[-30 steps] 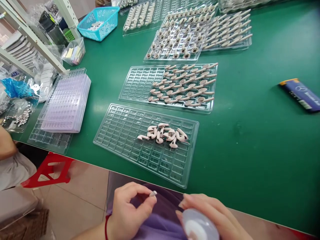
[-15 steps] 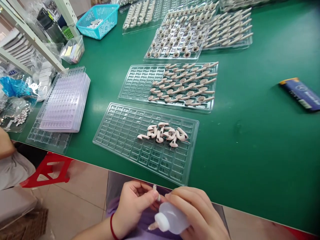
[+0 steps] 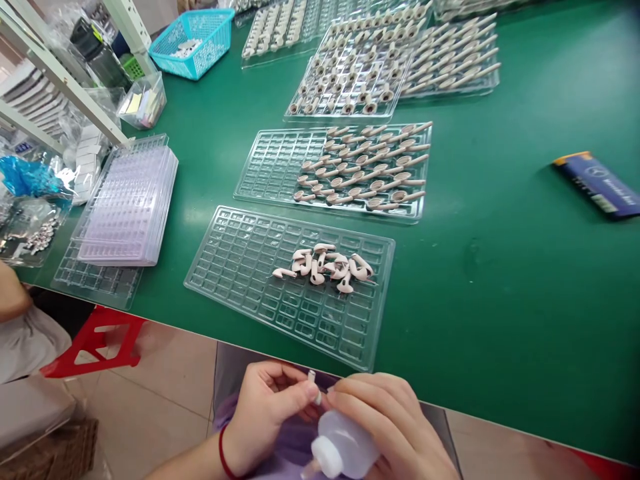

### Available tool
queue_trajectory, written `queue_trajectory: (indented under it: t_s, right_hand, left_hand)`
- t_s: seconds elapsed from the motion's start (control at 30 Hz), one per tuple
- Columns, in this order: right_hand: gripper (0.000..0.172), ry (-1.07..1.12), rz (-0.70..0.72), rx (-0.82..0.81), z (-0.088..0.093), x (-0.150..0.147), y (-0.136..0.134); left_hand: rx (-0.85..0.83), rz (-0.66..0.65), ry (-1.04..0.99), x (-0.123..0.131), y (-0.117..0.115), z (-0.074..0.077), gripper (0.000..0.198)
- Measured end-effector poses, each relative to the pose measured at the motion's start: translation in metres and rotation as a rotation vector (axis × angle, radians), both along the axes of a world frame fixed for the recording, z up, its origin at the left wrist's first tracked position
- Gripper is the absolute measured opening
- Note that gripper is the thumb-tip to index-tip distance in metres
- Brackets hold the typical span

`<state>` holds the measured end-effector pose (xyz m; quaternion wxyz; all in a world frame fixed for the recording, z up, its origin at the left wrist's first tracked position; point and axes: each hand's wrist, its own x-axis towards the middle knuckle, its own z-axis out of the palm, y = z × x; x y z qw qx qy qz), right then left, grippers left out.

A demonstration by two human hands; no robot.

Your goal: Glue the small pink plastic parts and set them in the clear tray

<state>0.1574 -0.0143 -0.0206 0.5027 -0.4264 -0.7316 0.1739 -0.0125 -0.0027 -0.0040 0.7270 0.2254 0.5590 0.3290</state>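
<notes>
- At the far left of my feed another person's arm (image 3: 10,300) rests by the tabletop edge. A red plastic stool (image 3: 95,340) stands on the tiled floor below it.
- A white metal shelf frame (image 3: 65,80) crosses the upper left corner, and a crumpled blue plastic bag (image 3: 30,180) lies under it.
- The green tabletop (image 3: 500,267) fills most of what I see. On its left stands a stack of translucent lilac trays (image 3: 127,200), with a turquoise plastic basket (image 3: 193,40) well behind it.
- Nearest me lies a clear plastic compartment tray (image 3: 235,273) with a loose pile of pale pink earbud shells (image 3: 325,267) on its middle. Just behind it, a second clear tray (image 3: 275,167) has its right half filled with the same shells.
- Below the tabletop edge, over my lap, my left hand (image 3: 260,413) pinches a small white tubular part (image 3: 313,379) between thumb and forefinger.
- My right hand (image 3: 390,420) is wrapped around a translucent white squeeze bottle (image 3: 350,443) with its nozzle pointing down and left. Its fingertips touch those of the left hand.
- At the far right a dark blue rectangular box (image 3: 595,183) lies alone on the green.
- A second ago the hands were apart and the bottle's base faced my camera. Now they have met and the bottle lies on its side.
</notes>
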Motion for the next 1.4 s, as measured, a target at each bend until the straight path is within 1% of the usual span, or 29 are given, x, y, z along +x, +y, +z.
queue_trajectory:
  t_s: [0.07,0.13,0.23,0.3,0.4,0.53,0.7,0.83,0.93,1.07,1.17,1.27,1.33,1.4]
  right_hand:
    - [0.033,0.096,0.066,-0.059,0.001,0.004,-0.003]
    - [0.045,0.198,0.096,-0.143,0.002,0.006,-0.007]
    - [0.052,0.311,0.104,-0.225,0.004,0.006,-0.012]
    - [0.052,0.371,0.114,-0.241,0.006,0.004,-0.013]
    - [0.050,0.430,0.106,-0.280,0.009,0.003,-0.013]
    - [0.037,0.472,0.111,-0.368,0.016,0.005,-0.013]
    - [0.029,0.504,0.157,-0.431,0.023,0.006,-0.013]
    - [0.026,0.534,0.196,-0.480,0.023,0.007,-0.015]
    - [0.026,0.539,0.207,-0.484,0.021,0.007,-0.017]
    - [0.028,0.529,0.204,-0.465,0.022,0.007,-0.018]
    - [0.034,0.516,0.189,-0.420,0.023,0.005,-0.017]
    - [0.043,0.499,0.167,-0.348,0.021,0.006,-0.019]
    - [0.049,0.469,0.154,-0.324,0.018,0.006,-0.021]
    - [0.051,0.431,0.108,-0.311,0.014,0.007,-0.022]
  left_hand:
    - [-0.019,-0.035,-0.015,-0.002,-0.002,0.003,0.032]
    - [-0.016,-0.086,-0.034,-0.004,-0.003,0.008,0.033]
    - [0.007,-0.181,-0.050,-0.005,-0.003,0.018,0.033]
    - [0.035,-0.239,-0.039,-0.005,-0.002,0.022,0.032]
    - [0.103,-0.303,-0.003,-0.006,-0.002,0.026,0.023]
    - [0.161,-0.383,0.043,-0.008,0.000,0.029,0.013]
    - [0.158,-0.476,0.076,-0.008,0.004,0.036,0.015]
    - [0.181,-0.528,0.093,-0.008,0.004,0.038,0.017]
    - [0.202,-0.547,0.102,-0.009,0.003,0.039,0.018]
    - [0.260,-0.541,0.146,-0.009,0.002,0.042,0.018]
    - [0.332,-0.521,0.202,-0.007,0.000,0.044,0.018]
    - [0.398,-0.501,0.265,-0.005,-0.003,0.045,0.018]
    - [0.431,-0.492,0.296,-0.005,-0.005,0.043,0.017]
    - [0.420,-0.474,0.295,-0.005,-0.006,0.040,0.016]
